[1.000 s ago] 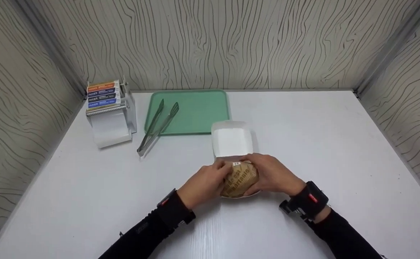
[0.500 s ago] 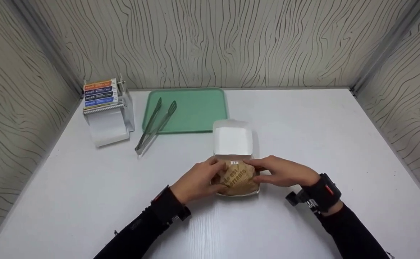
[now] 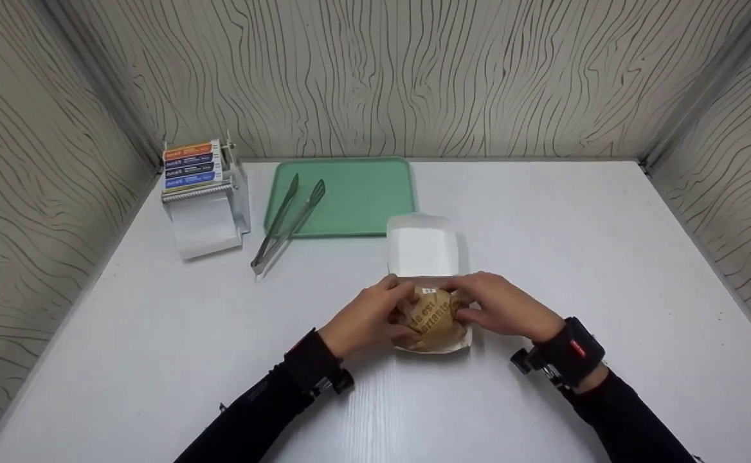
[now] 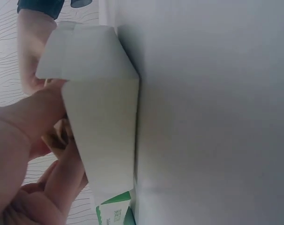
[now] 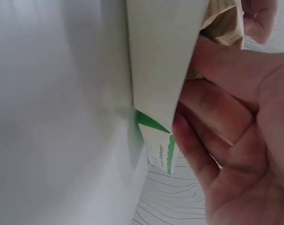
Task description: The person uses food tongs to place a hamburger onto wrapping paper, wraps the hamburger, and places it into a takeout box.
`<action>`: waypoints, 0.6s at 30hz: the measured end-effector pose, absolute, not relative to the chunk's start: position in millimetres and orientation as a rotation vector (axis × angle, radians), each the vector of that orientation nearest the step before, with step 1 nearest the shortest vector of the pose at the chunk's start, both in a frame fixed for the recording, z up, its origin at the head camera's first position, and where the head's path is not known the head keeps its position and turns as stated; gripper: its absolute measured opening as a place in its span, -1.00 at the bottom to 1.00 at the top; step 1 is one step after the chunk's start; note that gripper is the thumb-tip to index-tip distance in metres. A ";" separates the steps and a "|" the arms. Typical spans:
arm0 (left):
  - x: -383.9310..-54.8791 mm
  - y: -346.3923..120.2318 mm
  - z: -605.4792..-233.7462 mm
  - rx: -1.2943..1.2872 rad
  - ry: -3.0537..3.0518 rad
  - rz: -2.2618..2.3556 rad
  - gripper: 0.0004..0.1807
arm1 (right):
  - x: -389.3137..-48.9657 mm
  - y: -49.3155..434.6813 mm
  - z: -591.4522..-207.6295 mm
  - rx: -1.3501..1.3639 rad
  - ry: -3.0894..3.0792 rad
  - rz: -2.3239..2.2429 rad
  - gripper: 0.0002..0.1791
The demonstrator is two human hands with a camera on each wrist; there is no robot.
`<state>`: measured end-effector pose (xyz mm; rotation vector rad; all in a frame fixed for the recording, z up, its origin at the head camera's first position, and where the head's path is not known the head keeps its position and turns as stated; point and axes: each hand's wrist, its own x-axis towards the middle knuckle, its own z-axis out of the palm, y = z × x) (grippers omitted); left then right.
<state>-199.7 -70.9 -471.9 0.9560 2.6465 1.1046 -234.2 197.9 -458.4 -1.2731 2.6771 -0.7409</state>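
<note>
A round burger wrapped in brown printed paper sits in the base of a white burger box, whose lid stands open at the back. My left hand holds the burger's left side, thumb near the front and fingers behind. Around its right side, my right hand has its thumb and fingers. Both wrist views show fingers reaching over the box's side wall to the wrapper, and the right wrist view shows crumpled paper above the wall. The burger's underside is hidden inside the box.
A green tray lies at the back, with metal tongs across its left front corner. To its left stands a label dispenser with coloured strips on top. Wood-patterned walls enclose the white table.
The burger has settled lower and flatter in the box base. My right hand has shifted from over the burger to its right side, and my left thumb now shows on the front left.
</note>
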 end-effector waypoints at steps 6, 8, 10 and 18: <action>-200.3 -74.4 -476.4 1.011 2.657 1.080 -0.46 | -234.3 204.3 -458.5 -1.193 2.611 -0.886 -0.73; -202.9 -76.7 -477.6 1.050 2.622 1.095 -0.46 | -235.3 205.8 -457.8 -1.178 2.610 -0.932 -0.79; -205.7 -80.1 -478.1 1.068 2.578 1.118 -0.52 | -237.0 206.3 -457.5 -1.170 2.629 -0.964 -0.84; -213.4 -91.6 -473.8 1.136 2.531 1.100 -0.65 | -243.0 204.9 -459.3 -1.114 2.601 -1.020 -0.88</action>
